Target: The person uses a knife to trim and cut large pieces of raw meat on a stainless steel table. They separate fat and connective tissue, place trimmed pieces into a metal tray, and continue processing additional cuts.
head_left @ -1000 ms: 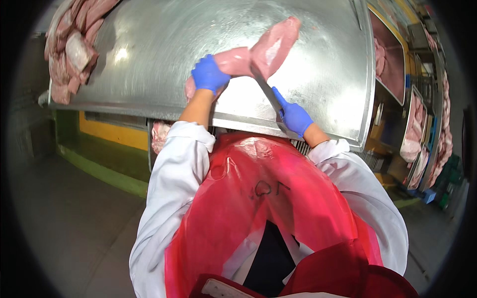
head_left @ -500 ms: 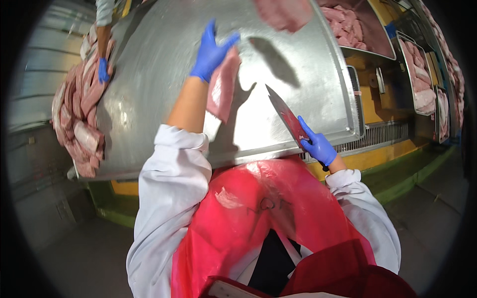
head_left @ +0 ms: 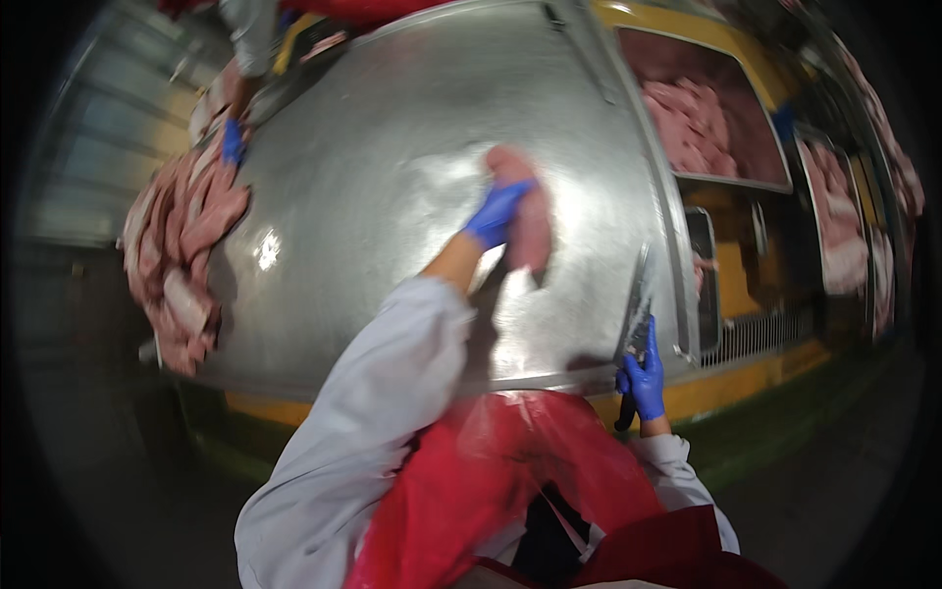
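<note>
My left hand (head_left: 500, 214), in a blue glove, is closed around a long strip of pink meat (head_left: 533, 231) over the middle of the metal table (head_left: 353, 187). The strip's rounded end sticks out beyond my fingers, and its other end points toward me; motion blurs it a little. At the table's near right corner, my right hand (head_left: 644, 381), also gloved in blue, grips a knife (head_left: 638, 304) by its dark handle. The blade points away from me, smeared with residue, well apart from the meat.
A heap of meat strips (head_left: 182, 255) lies along the table's left edge, with a co-worker's gloved hand (head_left: 233, 142) on it. To the right stand a bin of meat pieces (head_left: 751, 108) and a tray of meat (head_left: 834, 211). A dark rod-like tool (head_left: 579, 49) lies at the far edge.
My left hand has moved right and closed around a meat strip. The knife has swung upright and shifted right and nearer me. A blurred meat piece at the far edge is gone from there.
</note>
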Demonstrator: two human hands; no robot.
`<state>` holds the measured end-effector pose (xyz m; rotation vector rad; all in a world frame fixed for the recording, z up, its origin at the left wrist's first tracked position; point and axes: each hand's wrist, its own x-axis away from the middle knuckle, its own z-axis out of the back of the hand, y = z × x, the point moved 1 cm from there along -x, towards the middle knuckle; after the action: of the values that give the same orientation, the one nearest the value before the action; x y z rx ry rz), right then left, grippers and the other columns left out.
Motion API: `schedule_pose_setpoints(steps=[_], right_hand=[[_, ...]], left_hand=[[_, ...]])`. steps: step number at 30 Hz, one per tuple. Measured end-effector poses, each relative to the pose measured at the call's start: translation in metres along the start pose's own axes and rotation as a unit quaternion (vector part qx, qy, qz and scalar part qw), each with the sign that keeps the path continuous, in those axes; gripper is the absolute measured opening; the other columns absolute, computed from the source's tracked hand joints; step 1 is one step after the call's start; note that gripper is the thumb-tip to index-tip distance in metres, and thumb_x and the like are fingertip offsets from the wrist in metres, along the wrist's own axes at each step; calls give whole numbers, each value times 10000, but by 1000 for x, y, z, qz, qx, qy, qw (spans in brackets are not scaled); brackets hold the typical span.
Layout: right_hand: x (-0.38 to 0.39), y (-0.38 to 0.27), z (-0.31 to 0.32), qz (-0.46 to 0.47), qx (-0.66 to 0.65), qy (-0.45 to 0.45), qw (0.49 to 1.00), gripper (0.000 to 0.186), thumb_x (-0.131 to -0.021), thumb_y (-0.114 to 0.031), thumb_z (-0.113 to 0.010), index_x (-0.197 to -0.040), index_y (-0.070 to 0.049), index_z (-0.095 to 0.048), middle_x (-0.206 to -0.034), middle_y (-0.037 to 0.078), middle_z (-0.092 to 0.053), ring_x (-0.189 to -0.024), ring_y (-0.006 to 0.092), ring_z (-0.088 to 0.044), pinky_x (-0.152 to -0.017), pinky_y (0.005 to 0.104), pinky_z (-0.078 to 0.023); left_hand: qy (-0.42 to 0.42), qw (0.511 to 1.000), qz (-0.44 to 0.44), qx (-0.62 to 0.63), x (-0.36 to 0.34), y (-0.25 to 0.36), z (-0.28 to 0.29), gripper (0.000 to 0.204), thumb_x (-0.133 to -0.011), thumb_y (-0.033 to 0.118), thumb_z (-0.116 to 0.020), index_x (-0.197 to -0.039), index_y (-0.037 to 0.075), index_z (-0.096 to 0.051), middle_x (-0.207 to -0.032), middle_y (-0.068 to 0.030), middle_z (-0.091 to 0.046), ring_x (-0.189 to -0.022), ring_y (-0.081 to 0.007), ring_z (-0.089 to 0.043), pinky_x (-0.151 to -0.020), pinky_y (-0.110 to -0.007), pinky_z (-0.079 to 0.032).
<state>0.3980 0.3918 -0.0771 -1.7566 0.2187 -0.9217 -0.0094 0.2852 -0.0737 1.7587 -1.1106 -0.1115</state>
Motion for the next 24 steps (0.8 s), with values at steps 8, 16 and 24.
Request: schedule_pose_setpoints(steps=[8,16,24], right_hand=[[-62,0,-80,14,99,-2,995,818,-906,89,-469,-1613,-216,-194,-1105,68,-588,-531,82,-446,-442,234,-384],[-69,20,-229,-8,168,-112,979,850,-869,125,-454,-1616,-183,-188,-1383,115,-487,-811,139,-573,-638,242,-487],[-72,31,-311,-104,204,-149,962,894,-875,108,-485,-1619,-253,-144,-974,98,-605,-609,147,-553,-508,262,-472]], left_hand=[[42,903,-283,-321,6,130,35,825,-887,276,-741,-1519,12,-281,-1345,-228,-555,-1224,-302,-571,-1029,-406,-479],[632,631,-55,-447,320,114,542,841,-862,378,-711,-1493,-37,-342,-1557,-249,-334,-1455,-375,-312,-1198,-434,-270],[805,342,108,-473,471,246,756,1216,-639,583,-832,-1505,-35,-243,-1506,-279,-360,-1383,-418,-396,-1129,-480,-363]])
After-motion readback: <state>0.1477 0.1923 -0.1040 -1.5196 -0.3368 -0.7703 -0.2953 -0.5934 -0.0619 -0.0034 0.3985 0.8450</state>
